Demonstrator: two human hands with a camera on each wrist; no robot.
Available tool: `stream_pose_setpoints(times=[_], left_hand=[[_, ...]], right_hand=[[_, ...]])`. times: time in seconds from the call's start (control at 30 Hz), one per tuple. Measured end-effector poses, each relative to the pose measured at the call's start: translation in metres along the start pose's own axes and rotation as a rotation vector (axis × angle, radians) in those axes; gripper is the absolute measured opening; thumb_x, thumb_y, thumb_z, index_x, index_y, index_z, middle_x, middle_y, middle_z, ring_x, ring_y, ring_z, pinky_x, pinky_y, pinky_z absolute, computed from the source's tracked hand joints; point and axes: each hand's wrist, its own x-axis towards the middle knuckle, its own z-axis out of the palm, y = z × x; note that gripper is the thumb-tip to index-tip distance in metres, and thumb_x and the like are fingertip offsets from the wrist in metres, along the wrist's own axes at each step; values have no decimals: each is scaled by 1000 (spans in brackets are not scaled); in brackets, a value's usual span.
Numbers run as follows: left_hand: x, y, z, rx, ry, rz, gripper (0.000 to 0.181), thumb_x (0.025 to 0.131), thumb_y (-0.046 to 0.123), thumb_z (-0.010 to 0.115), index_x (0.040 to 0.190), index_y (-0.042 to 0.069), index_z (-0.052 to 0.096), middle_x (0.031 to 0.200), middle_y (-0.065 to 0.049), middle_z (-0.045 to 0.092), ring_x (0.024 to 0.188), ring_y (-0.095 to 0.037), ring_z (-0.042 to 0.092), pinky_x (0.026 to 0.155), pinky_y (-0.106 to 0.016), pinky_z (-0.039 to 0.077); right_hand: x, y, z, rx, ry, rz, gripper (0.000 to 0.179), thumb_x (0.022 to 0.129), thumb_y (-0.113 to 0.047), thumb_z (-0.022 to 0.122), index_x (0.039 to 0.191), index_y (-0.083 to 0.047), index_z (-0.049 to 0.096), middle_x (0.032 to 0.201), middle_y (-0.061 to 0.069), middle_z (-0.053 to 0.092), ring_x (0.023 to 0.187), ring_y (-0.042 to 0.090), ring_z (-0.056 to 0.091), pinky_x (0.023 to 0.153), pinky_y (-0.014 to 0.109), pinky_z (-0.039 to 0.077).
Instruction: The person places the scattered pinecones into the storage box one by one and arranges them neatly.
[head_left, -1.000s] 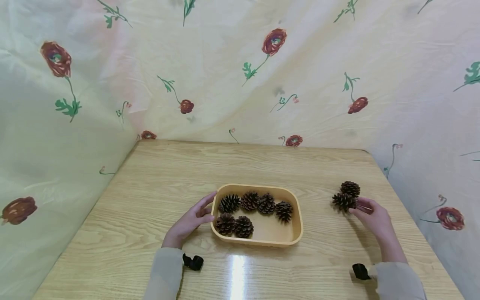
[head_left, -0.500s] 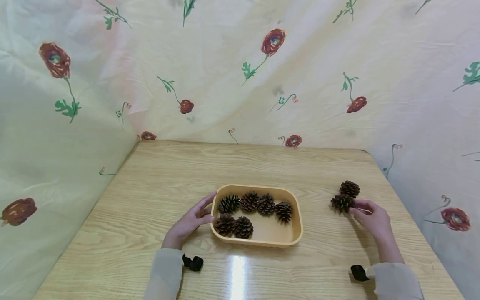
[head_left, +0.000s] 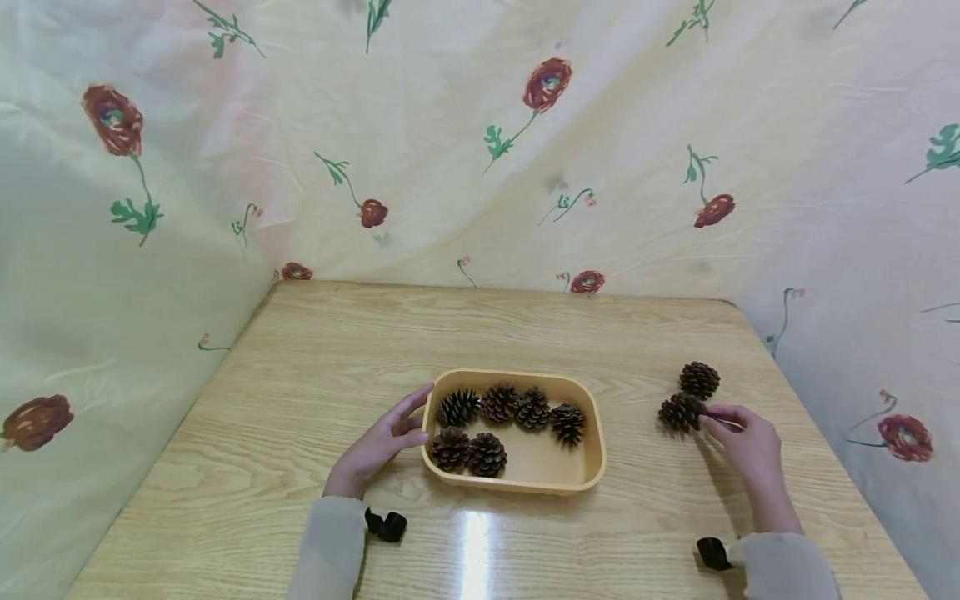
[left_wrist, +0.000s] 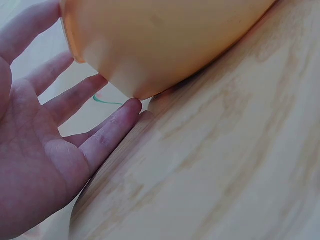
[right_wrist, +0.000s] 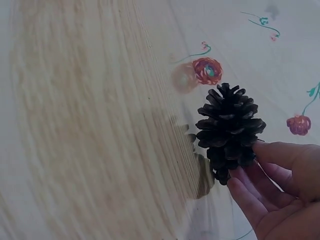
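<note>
At the right of the table in the head view, my right hand (head_left: 748, 440) pinches a brown pine cone (head_left: 681, 413) by its near end. The right wrist view shows thumb and fingers at the base of this pine cone (right_wrist: 230, 125). Just behind it lies a second pine cone (head_left: 700, 379). My left hand (head_left: 382, 433) rests against the left end of a yellow tray (head_left: 551, 482), fingers spread and fairly straight. Up close in the left wrist view, the fingertips touch the outer wall of the tray (left_wrist: 150, 45). Several pine cones (head_left: 487, 454) lie inside the tray, in two rows.
A light wood table (head_left: 330, 333) carries everything. Floral cloth (head_left: 450, 150) hangs behind it and along both sides. Black straps (head_left: 386, 527) stick out by both wrists. The tray's front right part shows bare floor.
My right hand has drawn slightly toward me and to the left with the pine cone, widening its offset from the one behind. The left hand and tray stay put.
</note>
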Motion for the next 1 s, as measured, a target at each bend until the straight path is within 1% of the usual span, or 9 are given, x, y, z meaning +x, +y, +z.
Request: stream_pose_setpoints(times=[0.2, 0.37, 0.5, 0.57, 0.67, 0.73, 0.8, 0.9, 1.0], left_hand=[[-1, 0, 0, -4, -4, 13, 73, 95, 12, 60, 155, 27, 21, 163, -9, 17, 139, -40, 35, 105, -33, 40], [-1, 0, 0, -11, -5, 12, 73, 95, 12, 60, 155, 27, 21, 163, -9, 17, 139, -40, 34, 105, -34, 40], [-1, 0, -1, -14, -8, 16, 74, 95, 12, 60, 155, 27, 21, 163, -9, 17, 140, -40, 34, 105, -33, 40], [-1, 0, -1, -14, -9, 19, 73, 95, 12, 60, 156, 26, 21, 163, -9, 17, 140, -40, 34, 105, -33, 40], [0, -1, -1, -15, -11, 22, 73, 95, 10, 59, 156, 26, 21, 163, -10, 17, 140, -41, 33, 104, -32, 40], [0, -1, -1, -16, -11, 21, 73, 96, 9, 58, 156, 26, 21, 163, -10, 17, 140, -41, 33, 104, -32, 40], [0, -1, -1, -16, -12, 19, 73, 96, 9, 58, 156, 26, 20, 163, -10, 17, 140, -41, 33, 104, -32, 40], [0, -2, -1, -13, -13, 15, 72, 96, 9, 58, 156, 26, 20, 163, -10, 16, 140, -40, 33, 105, -34, 40], [1, -2, -1, -16, -9, 2, 72, 96, 10, 58, 155, 29, 21, 163, -7, 17, 141, -38, 33, 107, -36, 39]], right_hand=[[0, -1, 4, -4, 37, 25, 41, 94, -32, 63, 112, 4, 65, 74, -37, 50, 66, -24, 46, 60, 10, 45], [-1, -2, 8, -5, 42, 31, 38, 94, -28, 64, 111, 5, 65, 73, -38, 48, 66, -24, 45, 60, 9, 45], [-2, -2, 9, 0, 56, 36, 37, 93, -28, 64, 111, 5, 65, 75, -36, 50, 65, -24, 45, 60, 9, 45], [-3, -3, 11, 6, 69, 34, 37, 93, -28, 64, 110, 5, 65, 74, -36, 50, 65, -24, 45, 60, 8, 45], [-4, -4, 13, 24, 81, 11, 36, 93, -25, 65, 110, 6, 65, 72, -38, 48, 66, -24, 46, 60, 7, 45], [-4, -4, 14, 36, 78, -13, 36, 92, -23, 65, 112, 7, 64, 72, -40, 47, 66, -24, 46, 61, 6, 45], [-4, -4, 16, 43, 69, -32, 37, 93, -22, 65, 115, 7, 63, 73, -40, 51, 67, -25, 47, 62, 5, 45], [-4, -4, 17, 24, 45, -43, 41, 93, -27, 64, 118, 5, 62, 78, -36, 56, 69, -25, 46, 62, 5, 44], [-4, -6, 18, 3, 9, -48, 45, 94, -32, 62, 121, 4, 61, 85, -30, 60, 71, -25, 46, 63, 7, 45]])
